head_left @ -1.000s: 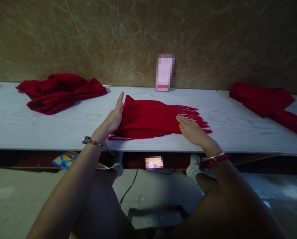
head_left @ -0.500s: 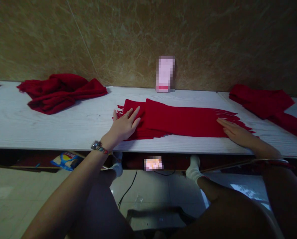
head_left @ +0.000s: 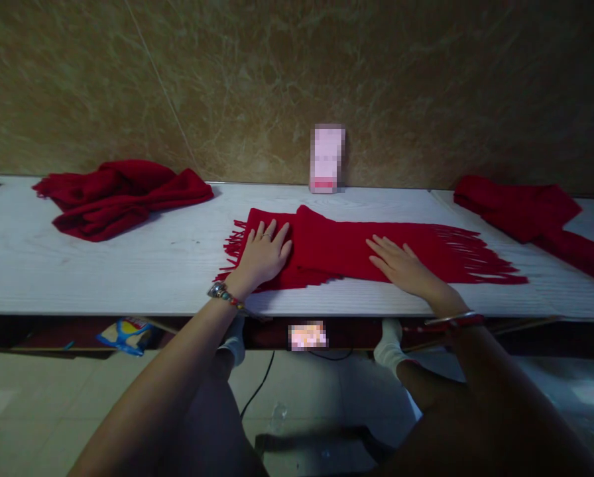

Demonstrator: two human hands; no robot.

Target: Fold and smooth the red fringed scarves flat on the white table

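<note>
Dim, warm cast. White tabletop (head_left: 128, 265) brightest, soft light from above. Red scarf (head_left: 347, 245) sharp, fringe crisp. Below tabletop murky. Marbled wall (head_left: 277, 66) shows faint sheen. Slight wide-angle bend at sides. Two pixelated blocks (head_left: 327, 159).

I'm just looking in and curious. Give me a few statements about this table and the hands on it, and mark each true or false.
1. The left hand and the right hand both lie flat, palms down, on the red scarf. True.
2. The scarf hangs half off the white table. False: it lies wholly on the tabletop.
3. Fringe shows at both ends of the scarf. True.
4. The bunched cloth at the table's left end is blue. False: it is red, like the scarf.
5. More red cloth lies at the table's right end. True.
</note>
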